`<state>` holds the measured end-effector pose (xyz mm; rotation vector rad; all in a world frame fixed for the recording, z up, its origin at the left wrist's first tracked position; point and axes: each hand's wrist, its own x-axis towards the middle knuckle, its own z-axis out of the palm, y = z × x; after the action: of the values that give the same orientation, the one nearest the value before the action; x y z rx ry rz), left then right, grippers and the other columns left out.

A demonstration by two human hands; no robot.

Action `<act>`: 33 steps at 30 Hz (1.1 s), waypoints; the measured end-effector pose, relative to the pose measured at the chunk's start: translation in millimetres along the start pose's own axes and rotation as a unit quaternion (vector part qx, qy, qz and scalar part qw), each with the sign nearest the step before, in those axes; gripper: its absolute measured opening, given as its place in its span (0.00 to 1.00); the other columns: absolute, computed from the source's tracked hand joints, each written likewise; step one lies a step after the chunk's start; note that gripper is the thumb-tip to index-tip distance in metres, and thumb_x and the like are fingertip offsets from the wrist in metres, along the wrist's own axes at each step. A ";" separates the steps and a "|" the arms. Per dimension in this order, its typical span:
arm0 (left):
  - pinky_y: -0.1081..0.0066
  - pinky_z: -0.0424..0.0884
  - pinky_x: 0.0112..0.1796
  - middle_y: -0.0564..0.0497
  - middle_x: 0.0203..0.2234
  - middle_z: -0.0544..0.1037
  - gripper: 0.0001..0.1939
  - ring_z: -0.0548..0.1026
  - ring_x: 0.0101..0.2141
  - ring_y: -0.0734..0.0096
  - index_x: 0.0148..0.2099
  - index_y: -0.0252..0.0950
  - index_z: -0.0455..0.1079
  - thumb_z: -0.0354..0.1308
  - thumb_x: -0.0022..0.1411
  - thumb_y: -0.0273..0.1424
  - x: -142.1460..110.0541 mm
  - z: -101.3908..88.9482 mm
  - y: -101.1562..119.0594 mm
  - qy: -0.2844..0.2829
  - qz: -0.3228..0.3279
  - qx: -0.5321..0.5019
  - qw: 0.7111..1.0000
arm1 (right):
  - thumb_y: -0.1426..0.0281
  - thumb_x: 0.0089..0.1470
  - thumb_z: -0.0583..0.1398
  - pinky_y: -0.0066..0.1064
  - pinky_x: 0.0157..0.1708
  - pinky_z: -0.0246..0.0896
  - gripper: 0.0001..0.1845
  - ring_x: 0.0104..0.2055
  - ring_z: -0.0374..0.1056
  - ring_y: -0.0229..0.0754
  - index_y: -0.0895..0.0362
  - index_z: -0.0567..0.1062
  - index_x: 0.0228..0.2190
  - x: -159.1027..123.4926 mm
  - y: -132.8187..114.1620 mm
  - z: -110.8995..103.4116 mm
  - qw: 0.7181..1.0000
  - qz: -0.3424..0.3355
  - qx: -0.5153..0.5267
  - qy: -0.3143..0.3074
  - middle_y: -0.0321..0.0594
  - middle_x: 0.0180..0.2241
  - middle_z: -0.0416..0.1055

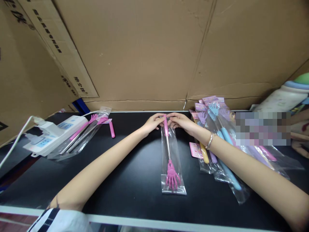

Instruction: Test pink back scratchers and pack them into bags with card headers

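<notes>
A pink back scratcher (168, 146) with a metal rod lies in a clear plastic bag (175, 187), its hand-shaped head toward me and its pink handle pointing away. At the far end, my left hand (154, 122) closes its fingers on the handle and bag edge from the left. From the right, my right hand (180, 122) pinches the same end, thumb and fingertips close to the handle. Which layer of plastic each fingertip holds is too small to tell. A bracelet (210, 141) circles my right wrist.
Several bagged back scratchers (223, 129) are piled at the right. At the left, pink ones (83, 135) lie against a white power strip (56, 133) near a loose pink handle (112, 129). Cardboard (145, 54) walls the back. Another person's hand (300, 143) and a bottle (280, 96) are far right.
</notes>
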<state>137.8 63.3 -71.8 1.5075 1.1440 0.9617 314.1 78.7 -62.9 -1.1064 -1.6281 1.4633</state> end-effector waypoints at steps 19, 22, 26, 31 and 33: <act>0.81 0.61 0.24 0.55 0.21 0.70 0.05 0.69 0.25 0.78 0.32 0.35 0.65 0.51 0.60 0.31 -0.2 2.7 -0.8 0.045 -0.003 -0.015 0.999 | 0.77 0.51 0.54 0.23 0.25 0.55 0.10 0.23 0.64 0.30 0.60 0.71 0.37 -2.9 -1.7 7.3 0.999 -0.021 -0.045 0.005 0.36 0.24 0.73; 0.81 0.60 0.24 0.55 0.21 0.70 0.05 0.69 0.25 0.79 0.33 0.35 0.64 0.52 0.60 0.31 0.2 2.8 -2.0 0.044 0.005 -0.015 0.999 | 0.78 0.51 0.54 0.23 0.24 0.54 0.10 0.23 0.64 0.31 0.61 0.71 0.37 -2.7 -1.3 7.7 0.999 -0.024 -0.045 0.008 0.36 0.23 0.73; 0.81 0.60 0.23 0.56 0.21 0.69 0.06 0.68 0.24 0.79 0.34 0.36 0.64 0.52 0.61 0.33 -0.4 3.6 -2.6 0.044 0.019 -0.017 0.999 | 0.78 0.50 0.54 0.23 0.23 0.54 0.11 0.22 0.63 0.31 0.60 0.70 0.37 -2.8 -1.0 8.6 0.999 -0.028 -0.039 0.023 0.35 0.22 0.72; 0.82 0.61 0.24 0.55 0.23 0.69 0.07 0.68 0.25 0.79 0.38 0.36 0.66 0.52 0.62 0.34 -2.3 3.7 -2.3 0.038 0.030 -0.019 0.999 | 0.78 0.51 0.53 0.23 0.22 0.55 0.11 0.21 0.63 0.30 0.60 0.69 0.37 -3.8 -1.9 9.8 0.999 -0.027 -0.027 0.037 0.35 0.21 0.71; 0.82 0.61 0.24 0.54 0.25 0.71 0.09 0.69 0.27 0.79 0.40 0.36 0.67 0.52 0.61 0.35 -2.3 2.8 -2.2 0.030 0.029 -0.018 0.999 | 0.78 0.51 0.53 0.22 0.23 0.56 0.11 0.21 0.63 0.30 0.59 0.69 0.37 -4.1 -2.1 9.8 0.998 -0.028 -0.022 0.043 0.34 0.21 0.71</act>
<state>139.5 60.6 -74.6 1.4991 1.1257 1.0682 306.6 70.9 -62.0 -1.1226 -1.6267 1.3316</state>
